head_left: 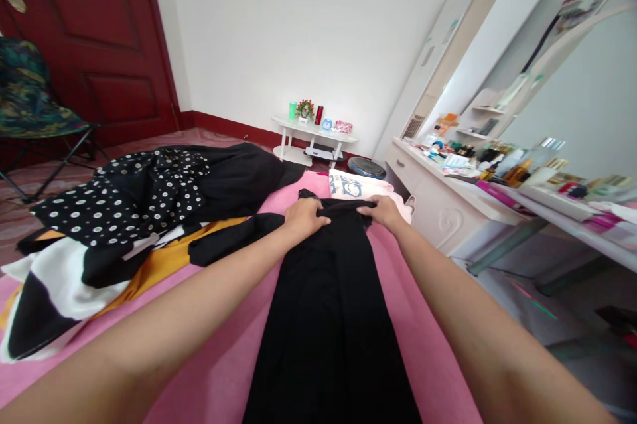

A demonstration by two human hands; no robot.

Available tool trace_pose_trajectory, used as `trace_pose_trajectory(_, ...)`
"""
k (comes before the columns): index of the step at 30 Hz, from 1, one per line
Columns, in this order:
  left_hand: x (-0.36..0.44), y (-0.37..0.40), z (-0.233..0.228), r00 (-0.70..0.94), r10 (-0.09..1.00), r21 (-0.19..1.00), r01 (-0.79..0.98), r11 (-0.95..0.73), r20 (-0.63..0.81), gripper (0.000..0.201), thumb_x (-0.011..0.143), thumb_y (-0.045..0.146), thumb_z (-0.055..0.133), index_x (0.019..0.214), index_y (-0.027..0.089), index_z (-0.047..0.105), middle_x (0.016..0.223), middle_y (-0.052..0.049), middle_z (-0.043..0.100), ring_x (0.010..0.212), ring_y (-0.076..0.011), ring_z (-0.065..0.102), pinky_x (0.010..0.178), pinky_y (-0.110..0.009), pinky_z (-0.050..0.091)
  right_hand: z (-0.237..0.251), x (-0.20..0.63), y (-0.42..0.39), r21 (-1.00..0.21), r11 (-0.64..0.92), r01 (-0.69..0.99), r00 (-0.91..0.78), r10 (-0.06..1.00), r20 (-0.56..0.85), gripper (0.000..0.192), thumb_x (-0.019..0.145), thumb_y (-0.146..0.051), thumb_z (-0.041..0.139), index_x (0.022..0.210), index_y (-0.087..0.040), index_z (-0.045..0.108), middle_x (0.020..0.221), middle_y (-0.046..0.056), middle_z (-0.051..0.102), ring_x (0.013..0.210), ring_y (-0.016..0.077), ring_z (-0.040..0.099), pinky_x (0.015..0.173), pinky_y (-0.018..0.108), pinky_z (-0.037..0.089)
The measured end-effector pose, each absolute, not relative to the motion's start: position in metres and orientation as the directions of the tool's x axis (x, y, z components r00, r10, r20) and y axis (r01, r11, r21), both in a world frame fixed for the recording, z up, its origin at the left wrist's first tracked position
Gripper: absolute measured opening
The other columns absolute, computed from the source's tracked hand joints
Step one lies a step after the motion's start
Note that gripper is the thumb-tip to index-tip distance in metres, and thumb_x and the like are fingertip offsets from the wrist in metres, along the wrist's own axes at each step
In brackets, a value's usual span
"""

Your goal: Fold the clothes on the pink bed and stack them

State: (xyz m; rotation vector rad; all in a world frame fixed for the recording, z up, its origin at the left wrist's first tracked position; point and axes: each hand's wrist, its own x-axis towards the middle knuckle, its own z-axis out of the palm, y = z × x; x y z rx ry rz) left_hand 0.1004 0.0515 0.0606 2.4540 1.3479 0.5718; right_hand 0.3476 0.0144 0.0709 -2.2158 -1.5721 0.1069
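A long black garment [341, 304] lies stretched out on a pink bed cover [219, 324], running from the far edge toward me. My left hand [302, 218] is closed on the left side of its far end, thumb pointing inward. At the right side of that same end, my right hand [384, 213] pinches the cloth. The fabric between both hands is slightly bunched. A black sleeve-like piece [231, 238] sticks out to the left, behind my left forearm; whether it belongs to the same garment I cannot tell. Just beyond my right hand is a folded white cloth with a printed face [351, 185].
Left on the bed is a clothes pile: a black polka-dot garment [144, 192], a black-and-white one [64, 291] and mustard cloth [164, 265]. A cluttered dressing table [442, 192] stands right. Further off are a small white table [318, 131], a folding chair [34, 99] and a red door [94, 32].
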Motion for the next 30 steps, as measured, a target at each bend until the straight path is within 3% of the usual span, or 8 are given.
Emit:
trace_pose_trajectory(3,0.117,0.062,0.056,0.456,0.845,0.438,0.723,-0.534,0.278,0.034,0.075,0.044,0.069,0.105,0.028,0.065,0.105,-0.004,0.066,0.102,-0.0266,0.059,0.083,-0.035,0.047,0.075,0.355,0.015,-0.32,-0.387,0.865,0.468,0.851,0.237,0.028,0.068,-0.039,0.072,0.088,-0.02,0.068,0.085,0.005,0.068,0.083,0.0222,0.062,0.07,0.03,0.046)
trace_pose_trajectory(7,0.13,0.07,0.035,0.453,0.851,0.424,0.738,-0.525,0.265,0.028,0.076,0.039,0.069,0.101,0.026,0.065,0.107,-0.005,0.064,0.1,-0.0262,0.059,0.084,-0.035,0.046,0.051,0.343,0.021,-0.232,-0.458,0.858,0.513,0.784,0.351,0.031,0.073,-0.031,0.065,0.102,-0.021,0.061,0.098,0.008,0.063,0.094,0.0267,0.06,0.076,0.035,0.045)
trace_pose_trajectory(15,0.131,0.065,0.014,0.445,0.834,0.352,0.761,-0.544,0.327,0.036,0.086,0.04,0.057,0.117,0.021,0.054,0.111,-0.009,0.059,0.1,-0.0254,0.057,0.087,-0.036,0.045,0.0,0.332,0.021,-0.289,-0.394,0.872,0.479,0.808,0.343,0.042,0.084,-0.015,0.041,0.126,-0.014,0.043,0.124,0.016,0.047,0.1,0.025,0.058,0.086,0.038,0.045)
trace_pose_trajectory(18,0.124,0.048,0.012,0.485,0.781,0.292,0.74,-0.606,0.393,0.047,0.09,0.038,0.05,0.131,0.017,0.043,0.121,-0.013,0.054,0.113,-0.0278,0.05,0.097,-0.04,0.038,0.001,0.33,0.002,-0.312,-0.306,0.899,0.404,0.854,0.328,0.055,0.082,-0.012,0.041,0.137,-0.009,0.032,0.135,0.018,0.041,0.12,0.0266,0.046,0.101,0.04,0.038)
trace_pose_trajectory(20,0.114,0.033,0.009,0.534,0.719,0.253,0.695,-0.673,0.444,0.054,0.091,0.036,0.047,0.139,0.016,0.033,0.137,-0.016,0.041,0.127,-0.0299,0.037,0.105,-0.044,0.03,0.002,0.326,-0.018,-0.326,-0.24,0.914,0.344,0.885,0.313,0.061,0.082,-0.011,0.039,0.141,-0.008,0.027,0.142,0.016,0.036,0.131,0.0239,0.035,0.108,0.038,0.03)
trace_pose_trajectory(24,0.085,0.0,0.003,0.682,0.615,0.233,0.573,-0.786,0.396,0.054,0.093,0.03,0.042,0.144,0.018,0.028,0.153,-0.013,0.014,0.141,-0.0303,0.008,0.112,-0.049,0.015,0.004,0.313,-0.072,-0.361,-0.15,0.92,0.252,0.933,0.255,0.057,0.079,-0.009,0.039,0.136,-0.011,0.039,0.14,0.012,0.042,0.132,0.0215,0.035,0.11,0.037,0.029)
trace_pose_trajectory(27,0.059,-0.025,0.003,0.782,0.548,0.295,0.47,-0.832,0.298,0.052,0.093,0.026,0.04,0.143,0.018,0.029,0.154,-0.013,0.01,0.141,-0.0291,0.01,0.112,-0.049,0.018,0.017,0.289,-0.128,-0.394,-0.12,0.911,0.236,0.936,0.26,0.046,0.077,-0.01,0.043,0.122,-0.013,0.052,0.129,0.013,0.052,0.121,0.0229,0.046,0.104,0.037,0.036)
trace_pose_trajectory(30,0.034,-0.054,0.005,0.836,0.484,0.365,0.379,-0.85,0.259,0.05,0.093,0.024,0.039,0.142,0.018,0.031,0.153,-0.012,0.016,0.139,-0.0259,0.018,0.112,-0.048,0.019,0.047,0.244,-0.202,-0.474,0.012,0.88,0.168,0.927,0.335,0.027,0.083,-0.02,0.047,0.108,-0.016,0.057,0.108,0.009,0.06,0.1,0.0196,0.056,0.091,0.032,0.043)
